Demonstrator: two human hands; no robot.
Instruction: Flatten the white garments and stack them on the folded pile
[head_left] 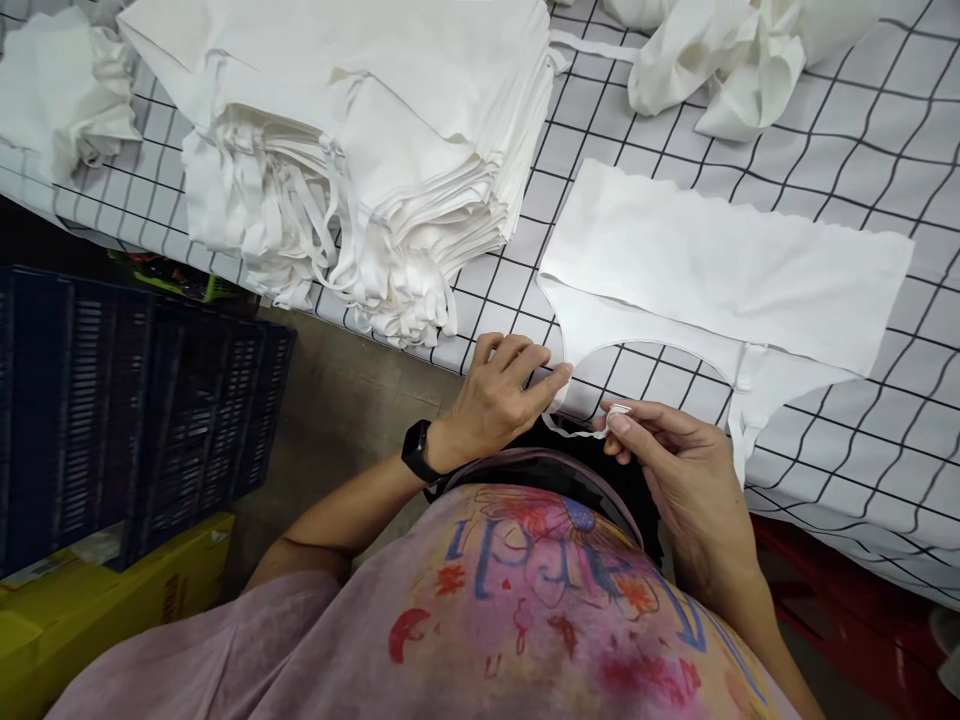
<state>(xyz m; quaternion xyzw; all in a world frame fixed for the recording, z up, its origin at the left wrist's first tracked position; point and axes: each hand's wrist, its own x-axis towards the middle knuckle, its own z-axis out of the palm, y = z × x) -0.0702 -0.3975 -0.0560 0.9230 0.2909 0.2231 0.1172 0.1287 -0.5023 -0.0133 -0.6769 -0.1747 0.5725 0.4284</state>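
A flat white cloth piece (720, 265) with long straps lies on the checked table cover (862, 150), near the table's front edge. My left hand (499, 400), with a black watch on the wrist, pinches the cloth's lower left corner between thumb and fingers. My right hand (679, 465) pinches the end of a thin white strap (581, 430) that runs between the two hands. Both hands sit close together just off the table edge, above my printed pink shirt.
A tall stack of folded white cloth pieces (360, 150) with hanging straps stands at the left. Loose white cloth (742, 50) lies at the back right, more at the far left (60, 90). A dark plastic crate (112, 400) and yellow box (97, 610) sit on the floor.
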